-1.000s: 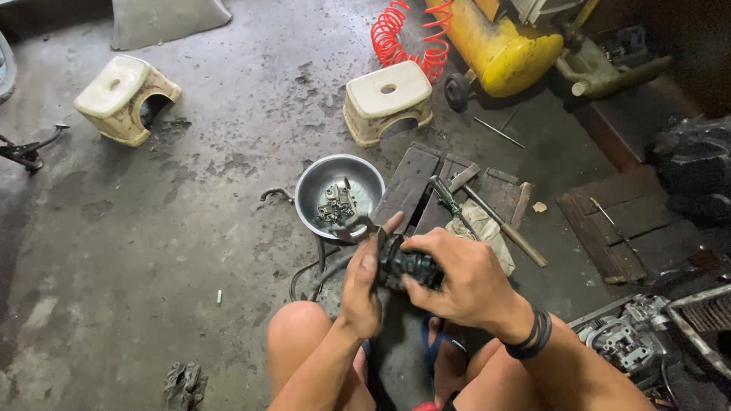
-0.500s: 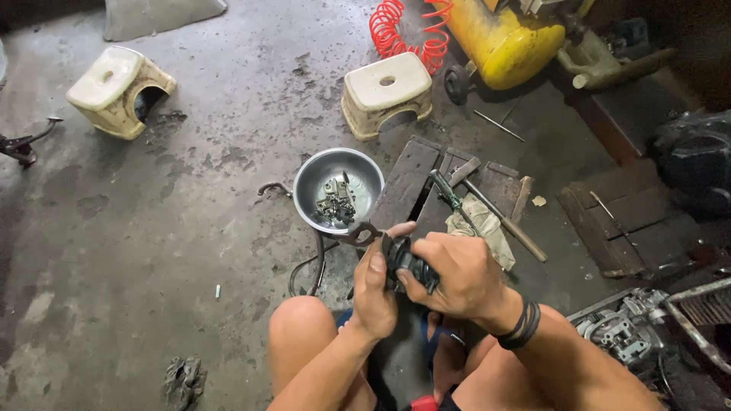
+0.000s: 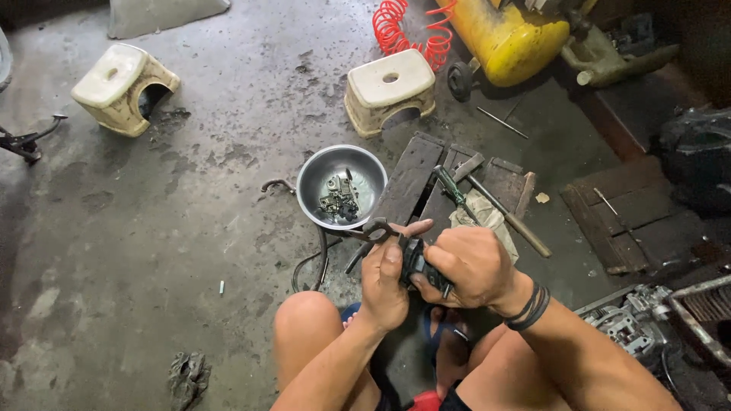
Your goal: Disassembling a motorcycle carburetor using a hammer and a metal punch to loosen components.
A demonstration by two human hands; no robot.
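Concrete floor [image 3: 152,251], stained, with a person crouched over a small black part [image 3: 417,262].
Largest, a yellow tank [image 3: 506,38] lies far right beside a red hose [image 3: 400,27]; two stools [image 3: 388,87] stand behind dark planks [image 3: 407,179] and a steel bowl [image 3: 341,186] of small metal bits. Both hands meet above the knees: the right hand [image 3: 476,266] wraps closed around the part, the left hand [image 3: 384,281] presses its thumb and fingers against it.
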